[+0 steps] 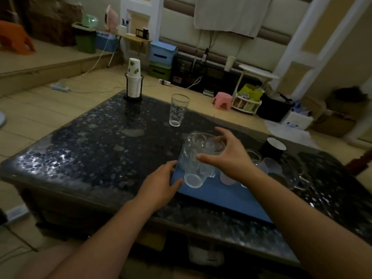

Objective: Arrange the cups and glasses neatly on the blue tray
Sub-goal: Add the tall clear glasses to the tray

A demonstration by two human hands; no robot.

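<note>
A clear, tall drinking glass (198,160) hangs tilted over the far left corner of the flat blue tray (223,196), its rim held by the right hand (227,156). The thumb and fingers curl round the rim from above, with the base of the glass pointing down toward the camera. The left hand (161,184) rests at the tray's left edge, fingers relaxed and lightly spread, their tips just beside the base of the glass; whether they touch it cannot be told. On the tray behind the right wrist stand small translucent cups (227,179), partly hidden. A second clear glass (178,109) stands upright farther back on the dark speckled table (90,150). A black cup with a white inside (274,147) stands to the right, off the tray.
</note>
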